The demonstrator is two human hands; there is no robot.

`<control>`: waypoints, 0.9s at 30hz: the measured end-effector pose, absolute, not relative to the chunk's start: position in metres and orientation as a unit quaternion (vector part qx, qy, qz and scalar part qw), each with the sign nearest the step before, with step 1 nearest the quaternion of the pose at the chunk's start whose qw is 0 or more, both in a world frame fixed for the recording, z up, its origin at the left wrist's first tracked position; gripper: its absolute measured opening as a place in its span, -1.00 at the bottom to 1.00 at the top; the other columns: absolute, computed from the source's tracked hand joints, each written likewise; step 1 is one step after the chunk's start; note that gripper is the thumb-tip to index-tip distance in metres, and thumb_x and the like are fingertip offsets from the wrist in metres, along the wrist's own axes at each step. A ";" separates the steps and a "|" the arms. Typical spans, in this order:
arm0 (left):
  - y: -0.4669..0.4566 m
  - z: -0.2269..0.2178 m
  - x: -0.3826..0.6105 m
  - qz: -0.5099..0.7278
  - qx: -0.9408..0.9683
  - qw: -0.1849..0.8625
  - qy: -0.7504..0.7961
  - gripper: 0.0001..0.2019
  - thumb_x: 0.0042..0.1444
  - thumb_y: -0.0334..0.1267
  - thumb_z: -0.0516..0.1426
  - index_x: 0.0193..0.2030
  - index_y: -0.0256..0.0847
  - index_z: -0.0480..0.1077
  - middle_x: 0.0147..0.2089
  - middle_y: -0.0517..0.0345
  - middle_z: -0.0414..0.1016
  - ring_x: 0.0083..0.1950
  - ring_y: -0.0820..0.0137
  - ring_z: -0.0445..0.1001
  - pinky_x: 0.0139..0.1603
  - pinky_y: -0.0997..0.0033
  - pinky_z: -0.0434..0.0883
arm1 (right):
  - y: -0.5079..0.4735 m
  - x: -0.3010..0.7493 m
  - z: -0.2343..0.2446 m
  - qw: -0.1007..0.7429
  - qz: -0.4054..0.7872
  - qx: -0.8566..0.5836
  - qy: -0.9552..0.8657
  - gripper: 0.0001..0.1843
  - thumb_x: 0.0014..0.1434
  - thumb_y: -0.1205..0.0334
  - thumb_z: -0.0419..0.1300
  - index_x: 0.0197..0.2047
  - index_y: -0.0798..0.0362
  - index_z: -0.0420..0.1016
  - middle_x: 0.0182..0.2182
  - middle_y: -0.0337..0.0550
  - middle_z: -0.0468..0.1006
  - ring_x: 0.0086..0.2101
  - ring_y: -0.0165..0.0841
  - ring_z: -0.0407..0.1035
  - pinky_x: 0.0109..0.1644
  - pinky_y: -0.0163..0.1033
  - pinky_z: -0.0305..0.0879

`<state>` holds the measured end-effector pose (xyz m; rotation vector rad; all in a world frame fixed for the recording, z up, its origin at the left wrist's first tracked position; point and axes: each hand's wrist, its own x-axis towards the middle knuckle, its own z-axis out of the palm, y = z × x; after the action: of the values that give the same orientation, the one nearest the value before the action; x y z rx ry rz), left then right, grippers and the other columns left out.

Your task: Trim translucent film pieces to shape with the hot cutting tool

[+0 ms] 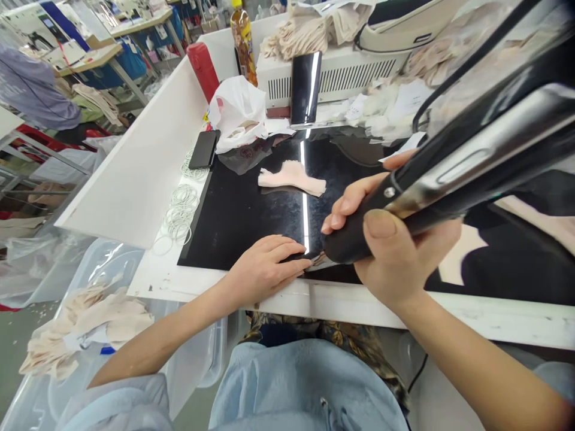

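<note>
My right hand (pixel 395 251) is wrapped around the rounded black end of a long black-and-silver tool (pixel 467 155), raised above the table and very near the camera. Its far end runs out of view at the upper right, so its exact kind is unclear. My left hand (pixel 267 266) lies at the front edge of a glossy black panel (pixel 233 221), fingers stretched out and pointing towards the right hand. Beyond both hands, a small pale pink fabric piece (pixel 291 178) rests on the panel. More pale fabric (pixel 462 254) shows at the right, partly hidden by the tool.
White elastic rings (pixel 179 212) and a black phone (pixel 204 149) lie at the left. Behind stand a white plastic bag (pixel 238 111), red flask (pixel 202 69), drink bottle (pixel 244 42) and upright phone (pixel 305 87). Fabric bundles (pixel 90 329) sit over a clear bin. Someone in purple (pixel 36 90) is further off.
</note>
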<state>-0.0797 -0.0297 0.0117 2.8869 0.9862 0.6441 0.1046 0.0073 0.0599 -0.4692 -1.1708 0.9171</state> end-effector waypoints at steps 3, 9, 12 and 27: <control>-0.021 0.014 -0.082 0.204 0.932 0.040 0.296 -0.80 0.36 -0.30 0.13 0.02 -0.19 0.55 0.11 0.02 0.57 0.14 0.27 0.52 0.22 0.18 0.48 | 0.015 0.122 0.073 0.710 0.359 -0.240 -0.556 -0.56 0.09 0.05 0.44 0.01 -0.14 0.46 -0.39 -0.31 0.50 -0.51 -0.41 0.39 -0.49 -0.17 0.44; 0.017 0.020 -0.075 0.185 0.942 0.097 0.261 -0.73 0.39 -0.26 0.09 0.16 -0.23 0.43 0.17 0.00 0.54 0.19 0.24 0.49 0.25 0.16 0.44 | 0.040 0.150 0.080 0.707 0.225 -0.301 -0.598 -0.55 -0.02 0.02 0.50 -0.14 -0.07 0.45 -0.38 -0.32 0.50 -0.48 -0.42 0.41 -0.45 -0.17 0.49; 0.033 0.024 -0.067 0.170 0.942 0.160 0.240 -0.61 0.35 -0.21 0.16 0.28 -0.19 0.32 0.26 -0.01 0.48 0.33 0.18 0.38 0.36 0.08 0.35 | 0.044 0.151 0.077 0.723 0.224 -0.304 -0.579 -0.59 0.02 0.10 0.48 -0.11 -0.08 0.45 -0.40 -0.33 0.49 -0.51 -0.44 0.39 -0.50 -0.21 0.47; 0.043 0.018 -0.050 0.108 0.924 0.276 0.242 -0.29 0.17 0.05 0.29 0.35 -0.17 0.18 0.33 -0.12 0.38 0.51 0.07 0.12 0.53 -0.16 -0.08 | 0.039 0.134 0.062 0.739 0.329 -0.263 -0.526 -0.66 0.11 0.14 0.42 -0.06 -0.18 0.47 -0.42 -0.31 0.50 -0.58 -0.37 0.35 -0.51 -0.16 0.36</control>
<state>-0.0497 0.0435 0.0184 2.4834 0.6497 0.2896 0.1344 0.0389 0.0624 -0.5771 -1.1547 0.7231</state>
